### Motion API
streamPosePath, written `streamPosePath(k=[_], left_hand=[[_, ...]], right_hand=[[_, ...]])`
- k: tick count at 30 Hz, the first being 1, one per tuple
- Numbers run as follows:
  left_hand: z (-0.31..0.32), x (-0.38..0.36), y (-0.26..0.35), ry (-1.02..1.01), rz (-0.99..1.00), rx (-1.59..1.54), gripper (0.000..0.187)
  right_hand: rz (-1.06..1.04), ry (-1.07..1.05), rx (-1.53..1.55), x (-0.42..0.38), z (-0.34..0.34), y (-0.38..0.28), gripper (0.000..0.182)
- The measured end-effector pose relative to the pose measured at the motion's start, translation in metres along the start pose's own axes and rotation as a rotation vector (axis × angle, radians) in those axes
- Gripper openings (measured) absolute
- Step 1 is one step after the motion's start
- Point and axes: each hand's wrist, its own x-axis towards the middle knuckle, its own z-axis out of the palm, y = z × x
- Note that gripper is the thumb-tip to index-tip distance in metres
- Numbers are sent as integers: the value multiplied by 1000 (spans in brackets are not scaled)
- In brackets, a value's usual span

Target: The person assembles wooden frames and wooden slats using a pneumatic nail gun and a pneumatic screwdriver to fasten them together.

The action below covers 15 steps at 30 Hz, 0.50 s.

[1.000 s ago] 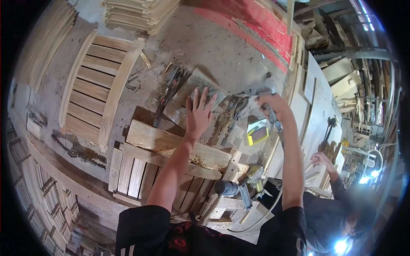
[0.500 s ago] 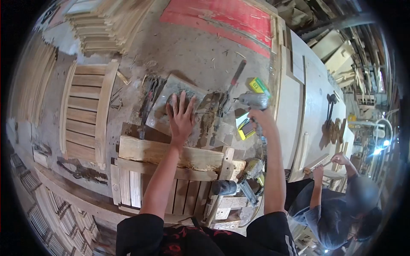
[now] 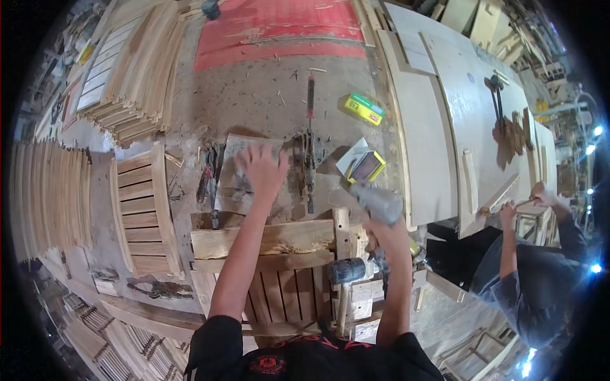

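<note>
My left hand (image 3: 264, 170) rests with fingers spread over a grey flat board (image 3: 227, 184) on the worktable. In my right hand (image 3: 386, 238) is a grey power tool (image 3: 380, 202), blurred, its front end pointing up and left. Just beyond the tool sits an open yellow box (image 3: 365, 166), and a green and yellow box (image 3: 365, 108) lies farther away. Between my hands a long bar clamp (image 3: 310, 152) stretches away from me. Nearest me, a slatted wooden frame (image 3: 264, 240) has a black-headed mallet (image 3: 347, 270) at its right end.
Another slatted panel (image 3: 141, 213) lies at the left, near stacked wooden frames (image 3: 136, 76). A red sheet (image 3: 279, 32) covers the far part. Pale boards (image 3: 426, 133) run along the right. At the lower right a co-worker (image 3: 521, 279) holds a wooden piece.
My right hand has drawn the power tool back toward me, away from the boxes. The fingers of my left hand have shifted slightly on the board. The whole view has turned.
</note>
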Motion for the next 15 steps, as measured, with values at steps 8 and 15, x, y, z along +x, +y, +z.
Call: streamPosePath(k=[8,15], left_hand=[[75,105,83,-491,-510,-1208,53],[-49,102,87,-269,-706,-1411,50]], right_hand=[[69,36,-3,-85,-32,70,15],[125,68,70,-123,-52,79,39]])
